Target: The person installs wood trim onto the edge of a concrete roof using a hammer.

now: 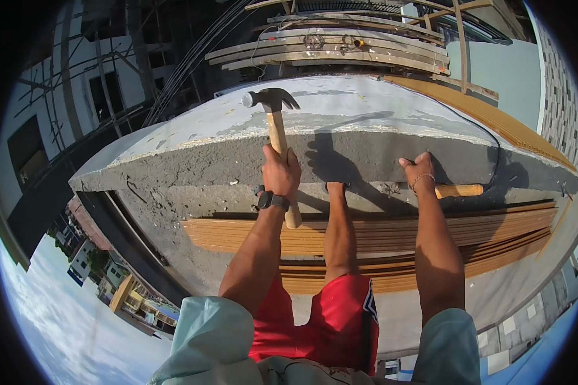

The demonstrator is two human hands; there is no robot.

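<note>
The left hand (280, 176) wraps its fingers mid-handle around a dark-headed, pale wooden-handled claw hammer (277, 131), presumably for control; the right hand (420, 172) curls its fingers beside the rough grey concrete edge (218, 153), any pinch indiscernible.

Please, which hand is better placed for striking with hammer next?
Left, I think: the left hand grips the hammer by its handle, head up; the right hand is apart from it.

Planks (289, 55) lie beyond the ledge (205, 155), with long panels (392, 236) before it.
</note>
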